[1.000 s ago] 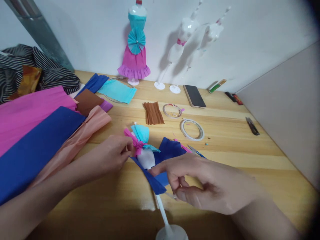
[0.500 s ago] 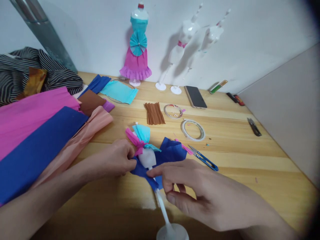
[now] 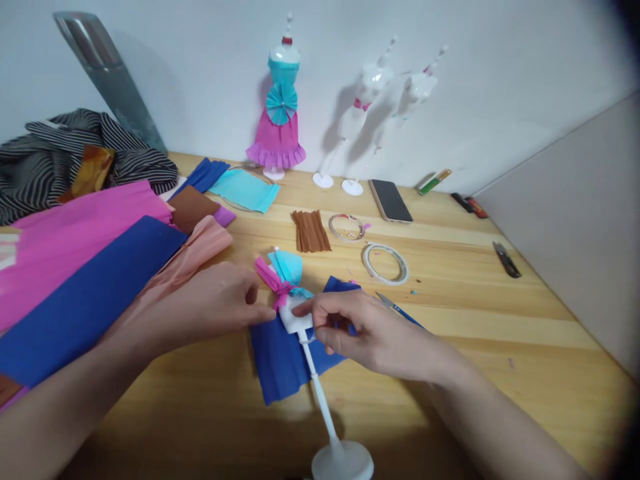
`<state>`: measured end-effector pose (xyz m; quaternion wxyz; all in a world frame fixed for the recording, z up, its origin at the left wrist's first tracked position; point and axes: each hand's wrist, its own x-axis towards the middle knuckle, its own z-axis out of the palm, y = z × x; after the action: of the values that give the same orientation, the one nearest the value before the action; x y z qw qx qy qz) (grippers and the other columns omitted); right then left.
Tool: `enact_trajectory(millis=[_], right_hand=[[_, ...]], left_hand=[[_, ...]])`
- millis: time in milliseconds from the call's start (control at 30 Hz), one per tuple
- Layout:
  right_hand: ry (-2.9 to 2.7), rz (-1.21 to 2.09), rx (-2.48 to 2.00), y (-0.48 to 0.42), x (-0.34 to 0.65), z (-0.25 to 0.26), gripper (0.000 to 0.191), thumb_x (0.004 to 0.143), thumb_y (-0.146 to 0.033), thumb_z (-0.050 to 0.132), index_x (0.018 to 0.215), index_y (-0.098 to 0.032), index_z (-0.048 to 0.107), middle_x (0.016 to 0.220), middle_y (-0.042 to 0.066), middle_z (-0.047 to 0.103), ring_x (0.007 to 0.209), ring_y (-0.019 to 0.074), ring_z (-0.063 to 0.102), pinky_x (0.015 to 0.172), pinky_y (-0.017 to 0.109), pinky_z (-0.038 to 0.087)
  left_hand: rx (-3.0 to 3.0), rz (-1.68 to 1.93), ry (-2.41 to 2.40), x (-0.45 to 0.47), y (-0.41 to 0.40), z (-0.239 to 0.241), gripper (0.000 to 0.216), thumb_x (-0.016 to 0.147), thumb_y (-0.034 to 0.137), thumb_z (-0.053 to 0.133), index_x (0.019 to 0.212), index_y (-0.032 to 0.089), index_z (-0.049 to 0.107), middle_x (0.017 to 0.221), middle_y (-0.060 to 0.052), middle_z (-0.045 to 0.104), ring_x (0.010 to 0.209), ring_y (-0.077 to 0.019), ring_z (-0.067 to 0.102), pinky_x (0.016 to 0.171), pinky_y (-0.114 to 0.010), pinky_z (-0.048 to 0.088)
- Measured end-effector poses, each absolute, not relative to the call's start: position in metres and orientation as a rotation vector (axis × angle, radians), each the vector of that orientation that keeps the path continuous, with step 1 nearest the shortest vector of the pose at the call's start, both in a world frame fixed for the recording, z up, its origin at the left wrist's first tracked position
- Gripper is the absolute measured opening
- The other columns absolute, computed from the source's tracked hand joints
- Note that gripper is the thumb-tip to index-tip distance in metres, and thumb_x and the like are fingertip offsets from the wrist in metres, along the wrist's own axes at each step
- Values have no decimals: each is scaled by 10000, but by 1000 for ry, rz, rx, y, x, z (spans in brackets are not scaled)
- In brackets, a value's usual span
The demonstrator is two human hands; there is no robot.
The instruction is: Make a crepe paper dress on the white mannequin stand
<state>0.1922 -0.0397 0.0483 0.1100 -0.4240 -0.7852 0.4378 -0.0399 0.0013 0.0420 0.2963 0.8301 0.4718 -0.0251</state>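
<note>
At the left of my view I have the left hand [image 3: 225,300] with its thumb stretched toward the small white dress form [image 3: 296,317], just beside the left edge of its torso. The index finger curls above that thumb; I can't tell whether this grip pinches anything.

From there the form lies just to the right, between my two hands. Its long axis runs from the round base [image 3: 345,461], nearest me, up the stem and slightly left to the neck end, which points away from me. I can't be sure it lies fully flat on the worktop [image 3: 210,413]. A pink strip [image 3: 280,288] and a light-blue wrap [image 3: 286,265] cover its upper part.

Under the torso and stem sits the dark-blue crepe sheet [image 3: 280,373], slanting from lower left to upper right, its middle partly hidden.

On the right, my right hand [image 3: 307,323] is the nearer one: its index fingertip overlaps the white torso from the right. Thumb and index stand a little apart, and I see nothing clamped between them.
</note>
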Motion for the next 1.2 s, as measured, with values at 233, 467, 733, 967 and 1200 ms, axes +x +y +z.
enact_trajectory(millis=[233,467,733,967,1200], right_hand=[[-2348,1175,-1233,-45,189,51,144,871,-166,497,728,-183,491,774,24,621,663,119,528,623,225,389],[-2381,1162,-1271,-49,186,52,148,845,-114,481,724,-195,454,758,4,595,590,100,478,572,218,354],[-2408,1153,-1269,-51,185,52,164,817,-61,473,725,-193,440,756,-2,592,596,94,478,572,217,339],[-2418,1106,-1233,-51,185,51,175,824,-54,468,730,-196,429,744,-4,572,614,100,487,573,212,347],[-2437,1090,-1203,-52,184,50,197,810,-37,471,717,-197,404,682,-44,495,534,69,410,535,206,306]], left_hand=[[2244,-8,1371,-24,-5,44,254,828,333,445,659,172,546,648,-7,572,601,-129,474,548,-265,243],[2306,-20,1304,-19,-8,24,262,822,304,447,601,171,495,603,-13,551,548,-123,431,528,-278,204],[2290,-57,1165,-24,-8,17,120,693,172,536,582,165,490,609,-13,533,563,-132,441,520,-278,196],[2186,-86,1099,-19,-6,4,134,664,181,509,543,157,457,580,5,498,529,-98,398,515,-258,208],[2115,-102,1253,-15,-3,7,218,696,234,498,502,167,424,507,17,436,477,-88,335,491,-261,187]])
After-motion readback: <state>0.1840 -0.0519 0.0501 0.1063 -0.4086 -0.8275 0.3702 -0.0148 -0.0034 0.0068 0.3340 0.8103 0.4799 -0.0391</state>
